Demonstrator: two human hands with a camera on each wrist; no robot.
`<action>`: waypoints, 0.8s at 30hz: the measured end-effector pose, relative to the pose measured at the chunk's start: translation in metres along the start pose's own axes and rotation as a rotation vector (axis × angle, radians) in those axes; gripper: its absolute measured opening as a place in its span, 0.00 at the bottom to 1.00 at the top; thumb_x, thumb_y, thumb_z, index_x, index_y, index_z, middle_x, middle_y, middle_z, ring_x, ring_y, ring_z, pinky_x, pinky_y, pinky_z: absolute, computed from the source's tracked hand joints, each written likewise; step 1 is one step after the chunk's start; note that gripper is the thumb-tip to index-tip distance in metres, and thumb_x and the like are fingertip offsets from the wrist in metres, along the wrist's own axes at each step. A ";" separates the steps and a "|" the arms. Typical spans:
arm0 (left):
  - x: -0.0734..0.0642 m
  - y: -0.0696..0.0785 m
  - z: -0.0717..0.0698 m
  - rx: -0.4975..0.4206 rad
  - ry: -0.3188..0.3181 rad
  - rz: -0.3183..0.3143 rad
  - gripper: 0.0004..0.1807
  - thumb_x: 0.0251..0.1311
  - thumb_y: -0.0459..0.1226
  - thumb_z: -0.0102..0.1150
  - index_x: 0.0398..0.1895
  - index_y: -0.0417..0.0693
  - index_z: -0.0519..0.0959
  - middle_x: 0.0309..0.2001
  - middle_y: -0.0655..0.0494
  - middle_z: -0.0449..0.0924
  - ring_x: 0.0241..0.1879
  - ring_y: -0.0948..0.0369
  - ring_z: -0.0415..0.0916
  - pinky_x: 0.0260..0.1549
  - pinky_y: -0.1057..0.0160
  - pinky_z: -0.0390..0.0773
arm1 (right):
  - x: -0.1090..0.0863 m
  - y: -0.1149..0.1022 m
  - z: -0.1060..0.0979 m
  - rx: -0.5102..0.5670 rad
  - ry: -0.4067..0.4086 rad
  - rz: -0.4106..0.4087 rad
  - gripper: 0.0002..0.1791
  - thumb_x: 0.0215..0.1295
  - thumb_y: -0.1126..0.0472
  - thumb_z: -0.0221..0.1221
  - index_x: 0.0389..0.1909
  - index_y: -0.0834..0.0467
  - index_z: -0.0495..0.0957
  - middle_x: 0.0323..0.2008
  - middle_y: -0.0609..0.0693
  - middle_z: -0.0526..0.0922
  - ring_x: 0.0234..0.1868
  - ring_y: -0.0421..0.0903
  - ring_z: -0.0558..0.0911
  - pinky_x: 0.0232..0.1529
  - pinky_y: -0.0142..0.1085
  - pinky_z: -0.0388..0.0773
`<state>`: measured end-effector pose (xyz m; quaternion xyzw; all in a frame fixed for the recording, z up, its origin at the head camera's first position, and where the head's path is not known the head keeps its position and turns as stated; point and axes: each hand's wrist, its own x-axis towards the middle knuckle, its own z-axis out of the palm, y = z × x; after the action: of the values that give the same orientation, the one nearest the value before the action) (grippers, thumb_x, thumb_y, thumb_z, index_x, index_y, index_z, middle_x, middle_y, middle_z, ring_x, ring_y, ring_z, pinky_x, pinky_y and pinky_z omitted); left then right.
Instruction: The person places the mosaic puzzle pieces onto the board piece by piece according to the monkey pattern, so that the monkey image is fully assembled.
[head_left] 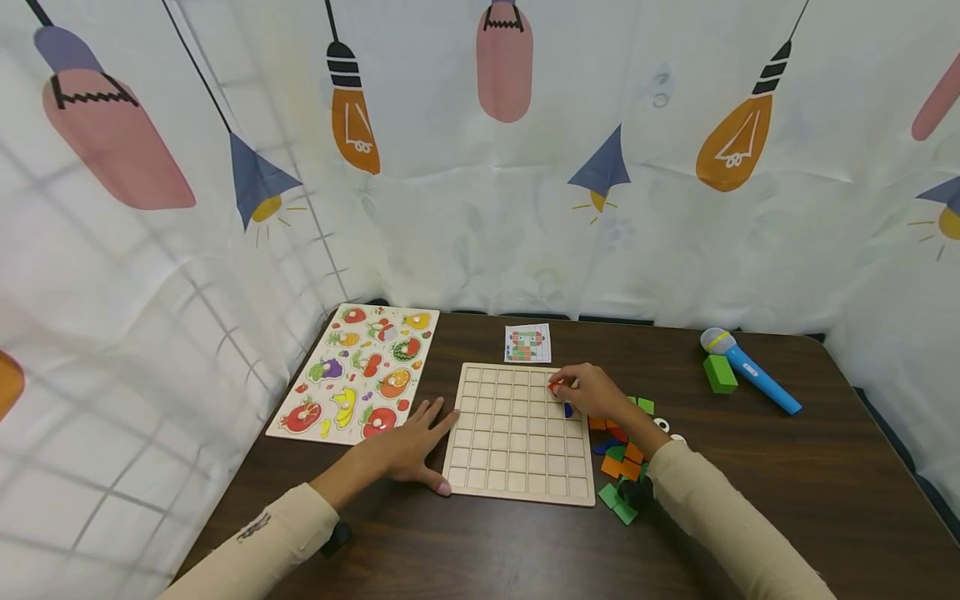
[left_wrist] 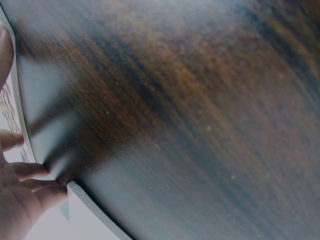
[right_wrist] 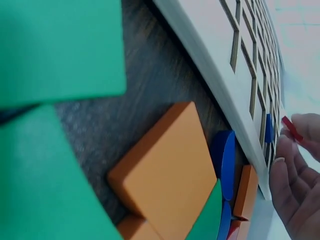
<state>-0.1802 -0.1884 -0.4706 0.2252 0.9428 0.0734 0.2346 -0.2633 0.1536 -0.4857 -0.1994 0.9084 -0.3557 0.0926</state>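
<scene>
A pale wooden grid board (head_left: 517,433) lies on the dark table. The right hand (head_left: 592,392) pinches a small red block (right_wrist: 292,129) between thumb and fingers, over the board's upper right cells. Just below it, a blue block (head_left: 567,410) sits in a cell near the right edge. At the board's left edge the left hand (head_left: 408,442) rests with fingers spread, thumb by the lower left corner. In the left wrist view its fingers (left_wrist: 32,172) reach toward the board's edge. A small printed pattern card (head_left: 527,343) lies behind the board.
Loose orange, green, blue and red blocks (head_left: 622,460) lie right of the board, under the right forearm. A fruit-picture board (head_left: 356,375) is at the left. At the back right are a green block (head_left: 720,374) and a blue toy microphone (head_left: 757,375). A patterned curtain (head_left: 480,225) hangs behind.
</scene>
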 end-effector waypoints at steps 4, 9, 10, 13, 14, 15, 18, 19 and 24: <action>0.000 0.000 0.000 -0.002 0.000 -0.002 0.65 0.44 0.69 0.68 0.81 0.55 0.49 0.81 0.40 0.40 0.80 0.39 0.39 0.68 0.40 0.66 | 0.001 -0.002 0.001 -0.025 -0.016 0.026 0.13 0.69 0.56 0.64 0.49 0.58 0.85 0.37 0.51 0.86 0.34 0.43 0.79 0.32 0.36 0.75; 0.000 -0.001 0.001 -0.006 -0.004 -0.005 0.65 0.44 0.69 0.68 0.81 0.55 0.49 0.81 0.40 0.40 0.80 0.40 0.39 0.68 0.40 0.65 | 0.003 -0.001 0.001 -0.042 -0.036 0.090 0.16 0.64 0.54 0.68 0.49 0.57 0.85 0.38 0.51 0.85 0.35 0.44 0.78 0.34 0.36 0.76; 0.001 -0.001 0.001 -0.005 -0.005 -0.006 0.65 0.44 0.69 0.68 0.81 0.55 0.49 0.81 0.40 0.40 0.80 0.40 0.39 0.68 0.40 0.65 | 0.003 0.000 0.000 -0.040 -0.038 0.106 0.17 0.64 0.54 0.69 0.50 0.57 0.85 0.38 0.51 0.85 0.35 0.44 0.78 0.35 0.36 0.77; 0.001 -0.001 0.001 -0.005 -0.008 -0.007 0.65 0.44 0.70 0.68 0.81 0.55 0.48 0.81 0.40 0.40 0.80 0.40 0.39 0.68 0.40 0.65 | 0.002 0.001 -0.001 -0.048 -0.045 0.142 0.16 0.62 0.56 0.70 0.49 0.58 0.84 0.38 0.51 0.85 0.35 0.44 0.79 0.36 0.36 0.78; 0.001 -0.001 0.001 -0.002 -0.011 -0.008 0.65 0.44 0.70 0.68 0.81 0.55 0.48 0.81 0.40 0.40 0.80 0.40 0.39 0.68 0.40 0.65 | 0.002 0.002 -0.001 -0.052 -0.047 0.148 0.16 0.61 0.57 0.70 0.49 0.58 0.84 0.37 0.50 0.85 0.35 0.44 0.79 0.37 0.36 0.78; 0.001 -0.001 0.001 -0.002 -0.011 -0.008 0.65 0.43 0.70 0.68 0.81 0.55 0.48 0.81 0.40 0.40 0.80 0.40 0.39 0.68 0.39 0.65 | 0.002 0.003 -0.002 -0.056 -0.052 0.149 0.16 0.61 0.58 0.70 0.48 0.58 0.84 0.37 0.50 0.85 0.34 0.44 0.79 0.37 0.37 0.78; 0.001 -0.002 0.001 0.002 -0.012 -0.010 0.66 0.43 0.70 0.67 0.81 0.55 0.48 0.81 0.40 0.40 0.80 0.40 0.38 0.68 0.39 0.65 | 0.002 0.003 -0.002 -0.067 -0.054 0.155 0.14 0.61 0.58 0.70 0.47 0.58 0.85 0.35 0.49 0.85 0.33 0.43 0.79 0.36 0.36 0.78; 0.001 -0.002 0.001 0.003 -0.011 -0.009 0.65 0.43 0.70 0.67 0.81 0.55 0.48 0.81 0.40 0.40 0.80 0.40 0.38 0.68 0.39 0.66 | 0.001 0.003 -0.002 -0.068 -0.053 0.156 0.14 0.62 0.58 0.69 0.47 0.58 0.85 0.35 0.49 0.85 0.33 0.43 0.79 0.36 0.36 0.78; 0.001 -0.002 0.001 -0.015 -0.001 0.003 0.65 0.44 0.69 0.69 0.82 0.55 0.48 0.81 0.40 0.40 0.80 0.40 0.38 0.67 0.41 0.67 | 0.001 0.000 -0.002 -0.089 -0.035 0.161 0.12 0.62 0.57 0.68 0.45 0.55 0.86 0.34 0.47 0.85 0.33 0.42 0.79 0.34 0.36 0.76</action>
<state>-0.1814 -0.1894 -0.4728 0.2249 0.9418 0.0808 0.2365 -0.2651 0.1550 -0.4843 -0.1360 0.9345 -0.3031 0.1277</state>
